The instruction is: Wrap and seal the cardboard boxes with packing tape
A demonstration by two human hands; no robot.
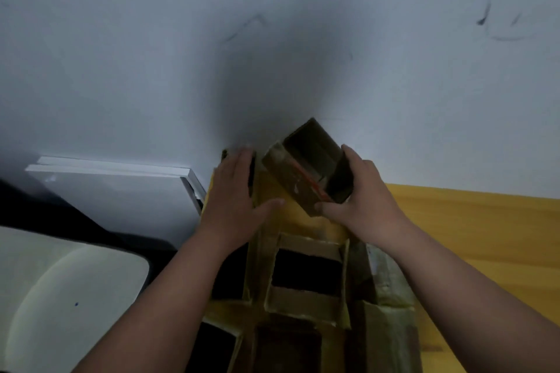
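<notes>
My right hand (362,201) grips a small open cardboard box (306,166), tilted, with its open top turned away toward the wall and a red-orange line along one edge. My left hand (233,190) lies with straight fingers on something dark at the table's far left corner, its thumb reaching toward the box. Below my hands stand several open cardboard boxes (306,275) with raised flaps and dark insides. No packing tape shows in this view.
A yellow wooden table (469,236) runs to the right under a pale scuffed wall (272,24). White boards (121,178) lean at the left. A cream cushioned seat (60,297) sits at the lower left.
</notes>
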